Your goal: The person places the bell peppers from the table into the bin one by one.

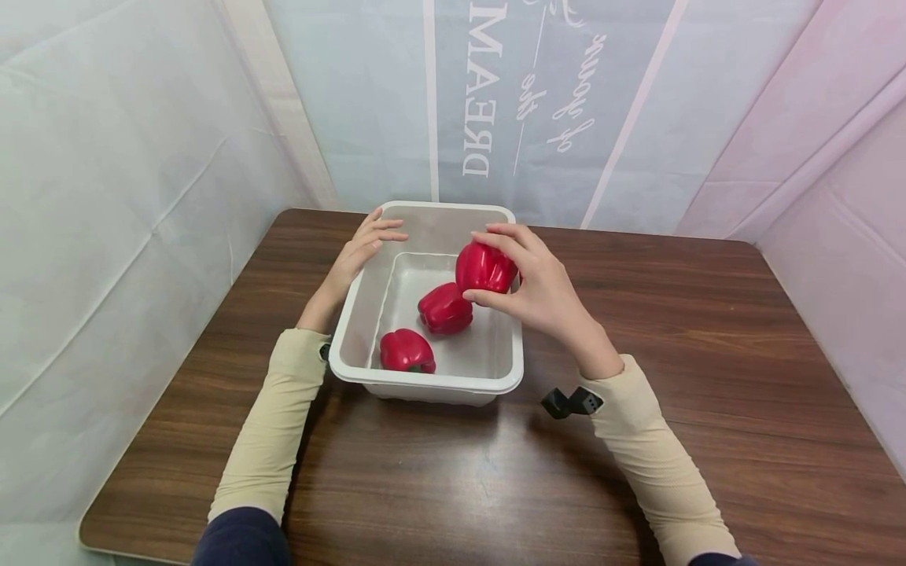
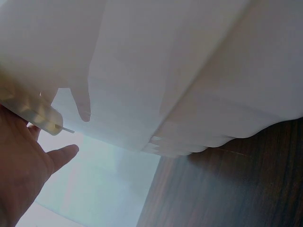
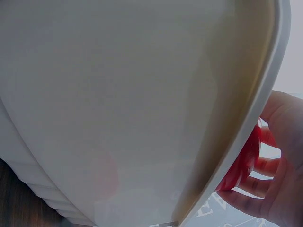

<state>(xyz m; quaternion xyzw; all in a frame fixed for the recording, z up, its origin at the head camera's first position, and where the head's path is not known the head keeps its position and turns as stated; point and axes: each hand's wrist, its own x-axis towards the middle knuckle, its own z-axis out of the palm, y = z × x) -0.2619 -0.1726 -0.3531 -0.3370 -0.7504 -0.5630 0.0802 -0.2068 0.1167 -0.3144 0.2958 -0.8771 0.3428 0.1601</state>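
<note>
Your wide, brown wood-grain table (image 1: 708, 354) holds a smooth, pale plastic tub (image 1: 425, 382) with round corners and a thick lip. Your left hand (image 1: 357, 253) has its fingers straight and apart by the tub's left rim, and your right hand (image 1: 543, 284) grips a shiny, bumpy red bell pepper (image 1: 484, 269) up by the right rim. Inside lie a glossy middle pepper (image 1: 444, 308) and a plump near pepper (image 1: 405, 350).

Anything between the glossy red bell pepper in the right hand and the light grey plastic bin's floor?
A second red bell pepper lies on the bin floor, below-left of the held pepper in the head view; whether directly beneath is unclear. Nothing else visible intervenes.
</note>
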